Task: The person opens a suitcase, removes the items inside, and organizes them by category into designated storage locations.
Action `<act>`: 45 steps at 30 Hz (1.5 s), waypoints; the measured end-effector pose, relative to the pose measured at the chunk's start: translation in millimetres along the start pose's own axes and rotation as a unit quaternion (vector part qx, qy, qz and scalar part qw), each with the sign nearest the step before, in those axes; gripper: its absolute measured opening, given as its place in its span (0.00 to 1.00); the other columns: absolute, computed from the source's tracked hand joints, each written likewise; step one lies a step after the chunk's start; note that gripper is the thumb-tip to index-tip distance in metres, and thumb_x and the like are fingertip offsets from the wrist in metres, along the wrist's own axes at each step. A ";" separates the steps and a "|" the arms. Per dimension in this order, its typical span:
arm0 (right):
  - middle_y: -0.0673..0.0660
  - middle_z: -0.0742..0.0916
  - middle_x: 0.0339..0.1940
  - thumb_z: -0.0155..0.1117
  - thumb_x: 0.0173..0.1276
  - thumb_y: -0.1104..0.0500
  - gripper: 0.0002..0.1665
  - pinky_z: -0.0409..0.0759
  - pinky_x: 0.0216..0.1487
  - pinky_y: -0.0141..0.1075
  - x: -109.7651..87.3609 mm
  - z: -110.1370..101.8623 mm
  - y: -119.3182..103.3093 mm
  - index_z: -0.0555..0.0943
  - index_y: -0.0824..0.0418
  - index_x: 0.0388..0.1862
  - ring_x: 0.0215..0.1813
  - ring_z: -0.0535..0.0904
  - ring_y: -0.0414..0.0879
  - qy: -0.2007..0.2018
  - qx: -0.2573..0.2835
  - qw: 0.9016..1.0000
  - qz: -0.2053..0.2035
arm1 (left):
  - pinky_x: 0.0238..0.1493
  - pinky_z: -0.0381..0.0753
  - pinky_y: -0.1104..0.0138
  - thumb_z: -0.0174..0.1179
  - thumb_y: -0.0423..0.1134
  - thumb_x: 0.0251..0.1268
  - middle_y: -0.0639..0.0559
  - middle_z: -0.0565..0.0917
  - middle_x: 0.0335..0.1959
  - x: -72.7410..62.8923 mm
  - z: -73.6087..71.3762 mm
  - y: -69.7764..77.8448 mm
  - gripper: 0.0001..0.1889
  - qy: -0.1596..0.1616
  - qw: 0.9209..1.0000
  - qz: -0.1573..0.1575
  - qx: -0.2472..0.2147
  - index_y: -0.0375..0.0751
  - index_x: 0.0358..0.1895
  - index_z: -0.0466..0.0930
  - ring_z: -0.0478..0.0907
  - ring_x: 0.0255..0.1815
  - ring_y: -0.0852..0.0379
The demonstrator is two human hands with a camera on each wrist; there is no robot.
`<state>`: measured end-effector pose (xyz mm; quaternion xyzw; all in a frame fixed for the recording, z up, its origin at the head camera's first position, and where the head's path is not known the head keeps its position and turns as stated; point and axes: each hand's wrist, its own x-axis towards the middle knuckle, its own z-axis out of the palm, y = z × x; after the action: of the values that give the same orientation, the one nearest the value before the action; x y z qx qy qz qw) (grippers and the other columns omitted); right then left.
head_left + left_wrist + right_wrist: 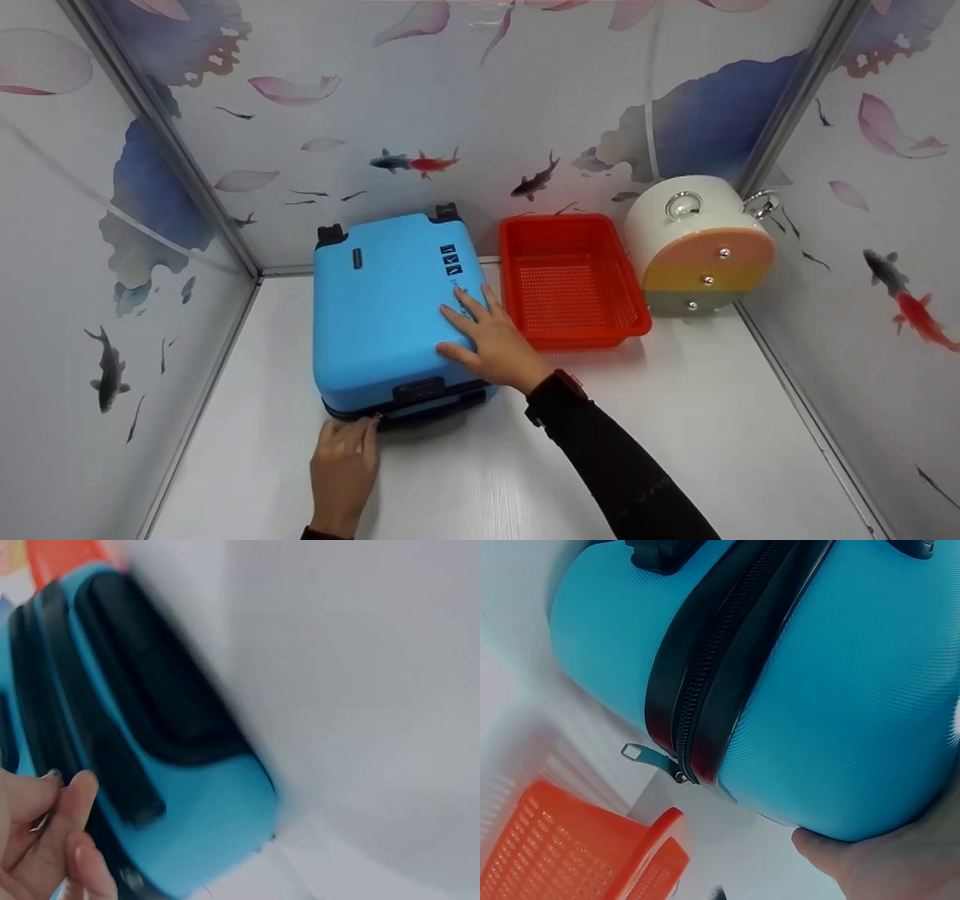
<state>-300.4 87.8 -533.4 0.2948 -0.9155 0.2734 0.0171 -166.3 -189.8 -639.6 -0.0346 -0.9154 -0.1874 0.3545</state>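
A light-blue suitcase lies flat on the white table, its small black wheels toward the back wall. At its near left edge my left hand pinches the zipper pull between thumb and finger; the left wrist view has these fingers right at the black zipper band, beside the suitcase's black handle. Spread across the lid's right side, my right hand rests with straight fingers. In the right wrist view, another metal zipper pull hangs at the end of a closed stretch of zipper.
Right of the suitcase stands a red plastic basket with perforated walls. Next to it is a round cream box with a striped orange, yellow and green front and small knobs. Walls printed with fish and petals enclose the table.
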 end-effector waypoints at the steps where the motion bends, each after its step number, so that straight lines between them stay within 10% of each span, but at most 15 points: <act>1: 0.51 0.55 0.96 0.51 0.83 0.24 0.47 0.50 0.87 0.76 -0.2 0.1 -0.2 0.61 0.41 0.92 0.95 0.38 0.69 -0.001 0.001 1.000 0.001 | 0.29 0.82 0.59 0.77 0.30 0.66 0.46 0.95 0.31 -0.1 -4.4 -5.6 0.02 -0.003 1.000 -0.019 0.000 0.35 0.39 0.96 0.80 0.32 0.51; 9: 0.48 0.53 0.97 0.49 0.82 0.21 0.48 0.51 0.87 0.75 -1.4 1.2 1.7 0.59 0.38 0.92 0.96 0.37 0.65 -0.006 -0.006 1.000 0.017 | 0.27 0.70 0.68 0.70 0.35 0.76 0.48 0.93 0.25 12.7 -24.8 -51.8 0.09 -0.041 0.976 -0.211 -0.043 0.33 0.42 0.96 0.83 0.25 0.52; 16: 0.47 0.53 0.96 0.50 0.81 0.20 0.48 0.51 0.87 0.75 -1.1 -5.2 3.8 0.60 0.37 0.92 0.96 0.37 0.64 0.001 0.003 1.000 0.026 | 0.33 0.76 0.65 0.65 0.40 0.82 0.42 0.95 0.31 46.2 -2.7 -74.5 0.14 -0.060 0.956 -0.260 -0.124 0.33 0.46 0.95 0.90 0.32 0.45; 22: 0.47 0.51 0.97 0.52 0.79 0.20 0.49 0.57 0.85 0.76 -3.0 -5.3 1.4 0.60 0.35 0.91 0.96 0.36 0.65 0.014 0.025 0.998 0.051 | 0.41 0.85 0.55 0.56 0.48 0.88 0.33 0.92 0.55 67.1 -12.5 -62.9 0.23 -0.099 0.942 -0.287 -0.141 0.31 0.63 0.89 0.90 0.49 0.39; 27: 0.50 0.48 0.97 0.53 0.78 0.19 0.50 0.71 0.78 0.74 -7.4 4.1 -10.6 0.58 0.34 0.92 0.94 0.45 0.71 0.043 0.041 0.993 0.105 | 0.81 0.70 0.37 0.49 0.52 0.93 0.40 0.64 0.89 93.1 -22.4 -43.4 0.30 -0.080 0.944 -0.205 -0.247 0.41 0.86 0.67 0.63 0.89 0.37; 33: 0.55 0.48 0.97 0.49 0.80 0.19 0.49 0.69 0.80 0.74 -14.6 20.9 -20.5 0.57 0.35 0.93 0.91 0.58 0.71 0.074 0.027 0.988 0.130 | 0.86 0.55 0.28 0.63 0.58 0.83 0.46 0.57 0.93 104.6 -16.3 -24.3 0.36 -0.135 0.977 -0.046 -0.158 0.50 0.86 0.69 0.42 0.95 0.33; 45: 0.52 0.47 0.97 0.53 0.80 0.21 0.49 0.74 0.78 0.70 -22.7 21.7 0.3 0.59 0.35 0.92 0.90 0.59 0.65 0.079 0.091 0.987 0.108 | 0.85 0.60 0.29 0.70 0.60 0.76 0.34 0.69 0.86 63.2 -17.3 23.6 0.40 -0.043 0.997 -0.051 -0.049 0.37 0.80 0.76 0.52 0.90 0.22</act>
<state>-279.0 89.0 -556.3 0.1720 -0.9090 0.3783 0.0329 -197.8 -178.6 -578.6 -0.0133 -0.9202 -0.2478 0.3026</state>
